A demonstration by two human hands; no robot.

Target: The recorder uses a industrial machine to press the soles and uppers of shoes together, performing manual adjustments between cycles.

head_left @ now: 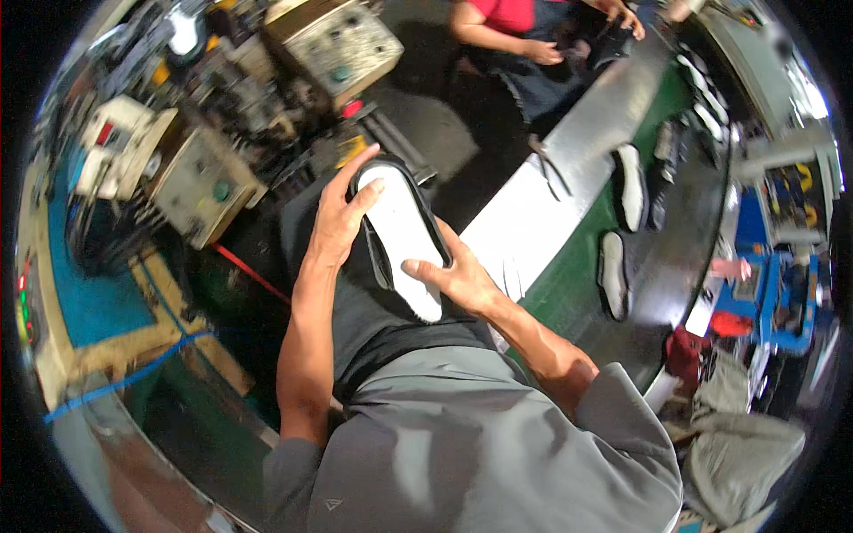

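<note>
Between my two hands, above my lap, is a shoe upper (397, 233) with its white underside facing up and a black rim around it. My left hand (340, 213) grips its far end, the thumb lying on the white face and the fingers along the left edge. My right hand (457, 276) holds the nearer right side, thumb pressed on the white face. The fingers of that hand are mostly hidden beneath the shoe upper.
To the right, a green conveyor belt (569, 275) carries several similar shoe uppers (613, 275), beside a pale metal ledge (524, 213). Machines with control boxes (206, 186) stand at the left. A co-worker in a red top (506, 16) sits ahead. Grey cloth (742, 457) hangs at the lower right.
</note>
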